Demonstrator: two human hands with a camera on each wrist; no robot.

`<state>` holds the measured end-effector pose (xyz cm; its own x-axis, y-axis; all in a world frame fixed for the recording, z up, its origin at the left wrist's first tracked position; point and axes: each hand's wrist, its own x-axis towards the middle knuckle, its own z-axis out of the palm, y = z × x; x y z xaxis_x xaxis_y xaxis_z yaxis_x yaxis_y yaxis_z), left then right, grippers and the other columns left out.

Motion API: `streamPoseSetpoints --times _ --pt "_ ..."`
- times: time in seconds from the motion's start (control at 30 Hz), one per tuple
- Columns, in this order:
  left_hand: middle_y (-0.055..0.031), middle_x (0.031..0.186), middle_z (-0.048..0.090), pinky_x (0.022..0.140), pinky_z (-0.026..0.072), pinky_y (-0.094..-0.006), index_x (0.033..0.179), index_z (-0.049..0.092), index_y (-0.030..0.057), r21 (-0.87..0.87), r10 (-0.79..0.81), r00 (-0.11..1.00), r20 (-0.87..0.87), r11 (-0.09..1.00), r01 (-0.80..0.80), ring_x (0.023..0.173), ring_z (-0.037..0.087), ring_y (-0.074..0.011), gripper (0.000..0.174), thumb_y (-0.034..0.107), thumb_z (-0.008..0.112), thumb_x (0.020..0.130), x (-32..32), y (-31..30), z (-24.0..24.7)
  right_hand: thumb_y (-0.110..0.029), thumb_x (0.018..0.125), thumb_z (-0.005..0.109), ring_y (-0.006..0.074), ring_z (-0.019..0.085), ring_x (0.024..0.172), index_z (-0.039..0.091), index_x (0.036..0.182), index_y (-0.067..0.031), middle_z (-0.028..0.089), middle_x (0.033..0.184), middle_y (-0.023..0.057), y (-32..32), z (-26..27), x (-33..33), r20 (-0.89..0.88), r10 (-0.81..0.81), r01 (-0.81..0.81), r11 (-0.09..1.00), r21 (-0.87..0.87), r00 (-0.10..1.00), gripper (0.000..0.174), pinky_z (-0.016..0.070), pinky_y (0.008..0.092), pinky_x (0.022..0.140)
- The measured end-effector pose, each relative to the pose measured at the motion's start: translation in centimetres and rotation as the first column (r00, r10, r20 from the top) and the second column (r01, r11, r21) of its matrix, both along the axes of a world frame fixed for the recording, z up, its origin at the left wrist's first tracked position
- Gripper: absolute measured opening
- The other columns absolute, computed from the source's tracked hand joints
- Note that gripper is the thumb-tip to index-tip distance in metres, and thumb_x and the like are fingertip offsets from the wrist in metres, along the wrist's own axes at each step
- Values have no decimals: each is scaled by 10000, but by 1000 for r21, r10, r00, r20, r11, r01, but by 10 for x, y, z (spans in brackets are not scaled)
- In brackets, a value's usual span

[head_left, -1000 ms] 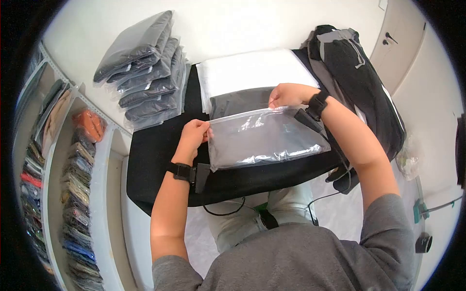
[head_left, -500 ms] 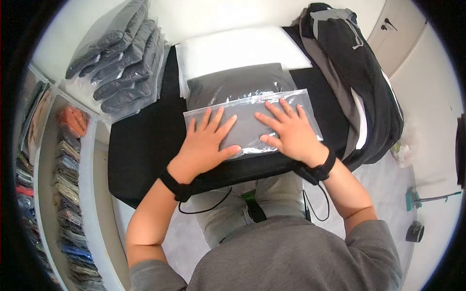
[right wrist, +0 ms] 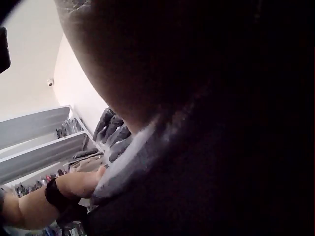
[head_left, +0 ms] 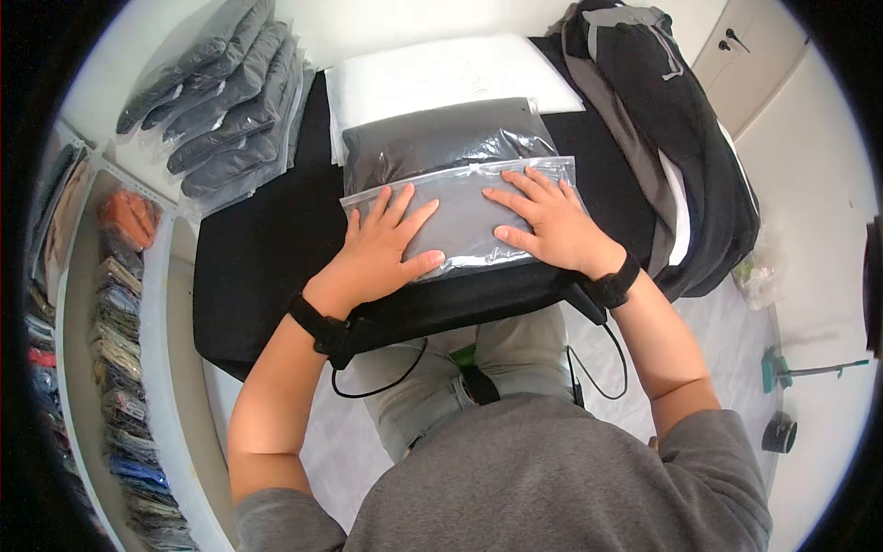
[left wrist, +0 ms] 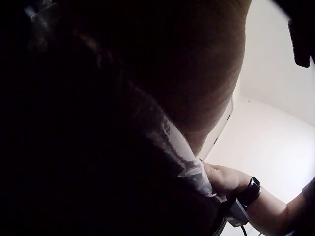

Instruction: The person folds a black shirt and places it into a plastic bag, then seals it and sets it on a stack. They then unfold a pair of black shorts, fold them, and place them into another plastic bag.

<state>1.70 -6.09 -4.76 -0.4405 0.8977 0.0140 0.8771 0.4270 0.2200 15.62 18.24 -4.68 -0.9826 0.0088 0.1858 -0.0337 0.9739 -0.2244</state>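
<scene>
both hands lie palm down on a clear plastic zip bag [head_left: 464, 225] at the near side of a black-covered table [head_left: 267, 267]. the left hand [head_left: 372, 262] rests on the bag's left part and the right hand [head_left: 561, 230] on its right part, fingers spread and fairly straight, gripping nothing, with the thumbs pointing toward each other. the bag's zip strip [head_left: 475, 169] runs along its far edge, by the fingertips. just beyond it is a dark bundle [head_left: 441, 143] under shiny plastic (whether it is a separate bag, i cannot tell). farther back lies a flat white stack [head_left: 451, 78]. a pile of bagged dark clothes [head_left: 225, 120] stands at the table's left, and a heap of black and grey clothes [head_left: 653, 120] lies at its right.
</scene>
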Motion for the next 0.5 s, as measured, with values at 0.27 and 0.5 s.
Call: streamPoseSetpoints --times 0.27,0.5 --pt "-204 1507 210 1033 176 -680 1430 353 194 11 -16 1000 -18 1000 16 1391 152 -431 710 601 491 863 -1 1 0 -283 793 687 348 583 1046 606 1166 -69 610 1142 189 25 62 -49 124 197 -203 979 31 973 437 456 372 907" --pt "-202 1510 208 1032 172 -682 1429 354 204 2 -14 1000 -7 1000 14 1396 145 -427 719 623 479 858 -1 1 -1 -258 777 697 314 646 764 701 842 -37 676 785 159 20 52 -111 171 234 -197 958 -210 957 230 489 393 712"
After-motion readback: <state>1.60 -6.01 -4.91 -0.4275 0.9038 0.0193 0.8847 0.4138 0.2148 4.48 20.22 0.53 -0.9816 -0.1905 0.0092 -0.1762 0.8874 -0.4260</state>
